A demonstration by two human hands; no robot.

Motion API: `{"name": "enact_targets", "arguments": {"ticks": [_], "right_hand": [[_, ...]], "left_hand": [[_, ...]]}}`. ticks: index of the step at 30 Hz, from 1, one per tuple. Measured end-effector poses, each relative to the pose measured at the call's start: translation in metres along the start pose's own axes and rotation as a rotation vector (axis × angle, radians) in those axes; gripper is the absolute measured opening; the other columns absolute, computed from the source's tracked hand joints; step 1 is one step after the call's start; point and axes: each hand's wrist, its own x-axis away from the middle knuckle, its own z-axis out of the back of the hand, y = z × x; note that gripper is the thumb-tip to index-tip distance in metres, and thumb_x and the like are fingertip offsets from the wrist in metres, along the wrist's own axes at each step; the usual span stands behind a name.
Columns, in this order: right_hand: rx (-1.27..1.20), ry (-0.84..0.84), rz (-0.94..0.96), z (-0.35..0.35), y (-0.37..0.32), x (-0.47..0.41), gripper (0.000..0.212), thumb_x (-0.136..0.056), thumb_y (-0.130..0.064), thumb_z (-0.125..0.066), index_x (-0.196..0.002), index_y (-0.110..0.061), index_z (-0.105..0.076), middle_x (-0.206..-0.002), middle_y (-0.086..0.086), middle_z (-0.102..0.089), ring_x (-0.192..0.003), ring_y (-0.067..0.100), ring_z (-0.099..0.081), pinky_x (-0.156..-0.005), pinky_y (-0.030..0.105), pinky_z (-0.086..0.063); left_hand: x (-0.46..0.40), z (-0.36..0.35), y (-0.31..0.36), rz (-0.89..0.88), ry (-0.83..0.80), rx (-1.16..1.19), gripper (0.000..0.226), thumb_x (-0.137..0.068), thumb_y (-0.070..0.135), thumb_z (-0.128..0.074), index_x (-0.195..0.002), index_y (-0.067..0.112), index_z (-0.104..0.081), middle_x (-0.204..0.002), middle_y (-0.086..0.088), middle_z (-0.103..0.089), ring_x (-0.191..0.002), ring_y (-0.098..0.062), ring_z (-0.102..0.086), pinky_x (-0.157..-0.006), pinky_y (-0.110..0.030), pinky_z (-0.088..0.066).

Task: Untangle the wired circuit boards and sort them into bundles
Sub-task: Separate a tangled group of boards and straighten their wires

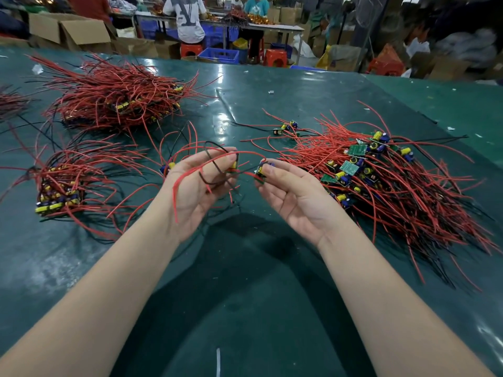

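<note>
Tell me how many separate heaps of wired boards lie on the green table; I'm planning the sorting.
4, perhaps more off-frame: a large heap far left, a smaller bundle near left, a loose heap on the right, and one cut off at the left edge.

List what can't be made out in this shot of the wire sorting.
Head view only:
- Left hand: how many boards it holds; its fingers and looped wires cover them.
- Right hand: the board it pinches is mostly behind the fingertips.
- Right pile: board count, buried under red wires.
- Far-left bundle: cut off by the frame edge.
- Board markings: too small.
</note>
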Motion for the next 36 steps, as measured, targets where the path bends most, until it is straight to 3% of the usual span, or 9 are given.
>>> {"name": "enact_targets", "arguments": {"ticks": [5,8,14,19,24,27,31,34,36], "right_hand": [[0.036,0.039,0.022,0.002,-0.001,0.002,0.024,-0.062,-0.011,-0.073,-0.085,-0.008,-0.070,-0.076,0.004,-0.073,-0.067,0.014,-0.070,-0.059,0.019,-0.055],[0.036,0.093,0.038,0.002,-0.003,0.002,0.023,-0.062,-0.011,-0.073,-0.084,-0.010,-0.069,-0.072,0.002,-0.072,-0.063,0.012,-0.069,-0.057,0.017,-0.053],[-0.046,0.266,0.093,0.006,-0.007,-0.001,0.010,-0.085,-0.001,-0.066,-0.090,-0.010,-0.067,-0.067,-0.001,-0.069,-0.060,0.008,-0.066,-0.056,0.016,-0.053],[-0.186,0.284,0.106,0.007,-0.008,-0.002,0.009,-0.087,0.000,-0.063,-0.091,-0.007,-0.066,-0.067,0.002,-0.069,-0.062,0.012,-0.067,-0.059,0.018,-0.055],[-0.327,0.255,0.022,0.004,-0.009,0.000,0.006,-0.087,0.001,-0.062,-0.088,-0.004,-0.063,-0.070,0.010,-0.070,-0.066,0.019,-0.070,-0.062,0.022,-0.057],[-0.349,0.212,-0.031,0.001,-0.009,0.003,0.005,-0.084,0.000,-0.064,-0.085,-0.004,-0.061,-0.075,0.015,-0.070,-0.071,0.023,-0.071,-0.066,0.026,-0.058],[-0.258,0.100,-0.056,-0.002,-0.004,0.003,0.024,-0.070,-0.005,-0.070,-0.092,-0.008,-0.063,-0.079,0.009,-0.072,-0.075,0.019,-0.072,-0.070,0.025,-0.058],[-0.149,0.036,-0.030,-0.006,0.002,0.002,0.020,-0.071,-0.001,-0.067,-0.090,-0.007,-0.066,-0.080,0.005,-0.073,-0.074,0.015,-0.071,-0.069,0.023,-0.057],[-0.072,0.010,-0.008,-0.007,0.004,0.002,0.018,-0.072,0.001,-0.066,-0.087,-0.006,-0.070,-0.079,0.005,-0.073,-0.072,0.014,-0.071,-0.066,0.022,-0.056]], "left_hand": [[-0.001,-0.002,0.004,-0.065,0.109,-0.026,0.013,-0.087,0.002,-0.060,-0.091,0.012,-0.067,-0.072,0.000,-0.063,-0.065,-0.011,-0.058,-0.069,-0.020,-0.052],[-0.004,-0.001,0.005,-0.103,0.189,0.017,0.015,-0.087,0.000,-0.060,-0.088,0.014,-0.067,-0.068,0.003,-0.064,-0.063,-0.011,-0.056,-0.061,-0.018,-0.051],[-0.015,0.015,0.005,-0.238,0.285,0.032,0.017,-0.092,0.007,-0.060,-0.108,0.010,-0.062,-0.086,0.001,-0.064,-0.076,-0.010,-0.059,-0.071,-0.021,-0.052],[-0.019,0.021,-0.004,-0.324,0.439,-0.435,0.045,-0.085,-0.003,-0.061,-0.128,0.010,-0.055,-0.111,0.001,-0.053,-0.101,-0.009,-0.053,-0.088,-0.015,-0.043],[-0.006,0.022,-0.005,-0.608,0.469,-1.046,0.062,-0.077,0.004,-0.062,-0.137,0.014,-0.050,-0.143,-0.012,-0.034,-0.135,-0.025,-0.030,-0.114,-0.030,-0.021],[-0.001,0.016,-0.003,-0.793,0.405,-1.186,0.047,-0.074,0.013,-0.063,-0.121,0.017,-0.065,-0.132,-0.009,-0.049,-0.126,-0.026,-0.043,-0.111,-0.044,-0.027],[0.001,0.007,-0.008,-0.856,0.103,-1.224,0.019,-0.080,0.023,-0.068,-0.096,0.016,-0.075,-0.105,0.000,-0.066,-0.102,-0.020,-0.061,-0.098,-0.054,-0.038],[0.005,0.002,-0.011,-0.722,-0.054,-1.113,0.033,-0.080,0.033,-0.063,-0.104,0.012,-0.072,-0.106,0.001,-0.064,-0.103,-0.019,-0.061,-0.098,-0.046,-0.043],[0.006,0.000,-0.010,-0.681,-0.110,-1.021,0.036,-0.078,0.027,-0.065,-0.109,0.010,-0.069,-0.107,0.002,-0.062,-0.104,-0.014,-0.059,-0.100,-0.028,-0.042]]}}
